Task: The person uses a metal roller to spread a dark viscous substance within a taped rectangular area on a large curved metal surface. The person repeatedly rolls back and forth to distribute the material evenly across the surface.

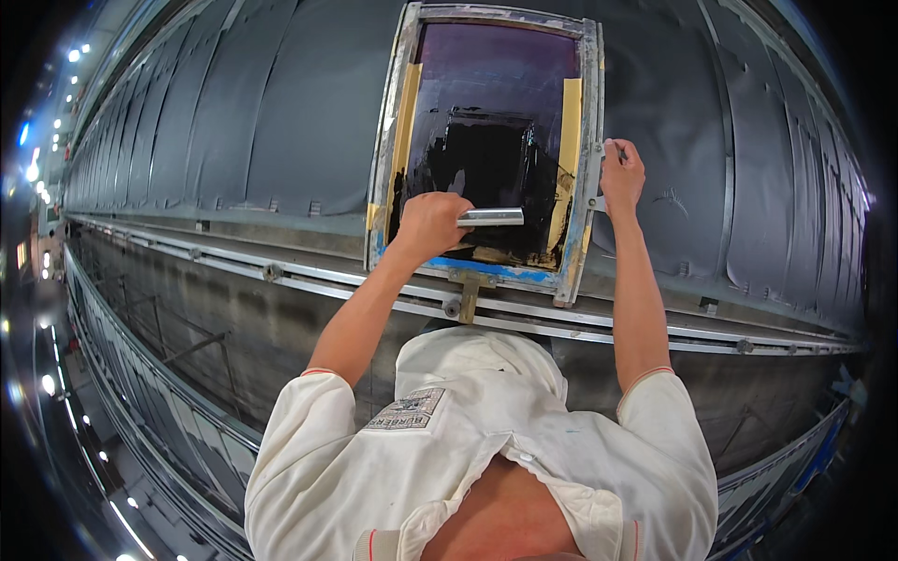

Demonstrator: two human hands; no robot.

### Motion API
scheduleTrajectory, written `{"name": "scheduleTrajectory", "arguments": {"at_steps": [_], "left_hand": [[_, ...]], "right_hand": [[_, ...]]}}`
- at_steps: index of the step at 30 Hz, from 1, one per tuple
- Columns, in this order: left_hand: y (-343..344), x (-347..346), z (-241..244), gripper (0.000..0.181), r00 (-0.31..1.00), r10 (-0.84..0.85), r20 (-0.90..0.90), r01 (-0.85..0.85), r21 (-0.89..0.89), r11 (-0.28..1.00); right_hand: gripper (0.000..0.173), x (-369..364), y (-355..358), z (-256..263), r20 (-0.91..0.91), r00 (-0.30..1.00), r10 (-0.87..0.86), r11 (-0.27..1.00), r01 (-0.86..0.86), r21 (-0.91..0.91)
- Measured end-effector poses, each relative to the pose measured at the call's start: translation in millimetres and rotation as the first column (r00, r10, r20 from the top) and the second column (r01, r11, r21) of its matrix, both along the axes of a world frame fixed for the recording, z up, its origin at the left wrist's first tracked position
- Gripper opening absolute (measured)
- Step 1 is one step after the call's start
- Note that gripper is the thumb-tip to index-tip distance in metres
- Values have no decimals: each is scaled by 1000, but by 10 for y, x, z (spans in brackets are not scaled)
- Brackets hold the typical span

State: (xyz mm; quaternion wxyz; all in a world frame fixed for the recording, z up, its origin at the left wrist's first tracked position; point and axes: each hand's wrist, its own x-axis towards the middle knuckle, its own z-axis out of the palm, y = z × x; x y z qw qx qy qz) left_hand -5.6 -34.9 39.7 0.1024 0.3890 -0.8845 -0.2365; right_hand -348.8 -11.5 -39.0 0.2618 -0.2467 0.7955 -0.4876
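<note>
A screen-printing frame [591, 91] lies on a long table covered in dark sheets. Its mesh [491, 52] is purplish, with black ink [484, 151] pooled over the middle and lower part. Yellowish tape [572, 116] runs down both inner sides. My left hand [433, 221] is closed around the metal handle of a squeegee [491, 217] above the lower part of the mesh; the squeegee's lower edge cannot be made out. At the frame's right side, my right hand [622, 172] has bent fingers close to a small metal bracket; whether it grips the frame's edge is unclear.
Dark sheets [316, 112] cover the table on both sides of the frame. Metal rails [337, 286] run along the table's near edge, with a bracket [468, 298] at the frame's lower end reaching over them. Another long table [161, 393] stands at the lower left.
</note>
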Motion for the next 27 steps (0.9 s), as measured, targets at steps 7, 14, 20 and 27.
{"name": "scheduleTrajectory", "arguments": {"at_steps": [7,14,20,27], "left_hand": [[-2123,-745,-268,23,995,-101,-15,101,25,995],[-3508,-1342,-676,21,987,-98,128,91,62,994],[-3596,-1116,-879,19,983,-87,163,90,-6,996],[-2832,-371,-1040,20,994,-109,29,109,4,994]], "right_hand": [[33,-475,-1160,-26,-379,896,232,963,-155,222],[42,-143,-2778,300,-251,476,843,537,-774,337],[19,275,-3092,-278,-427,266,864,464,-748,474],[17,983,-2280,-290,-438,238,867,448,-755,478]]}}
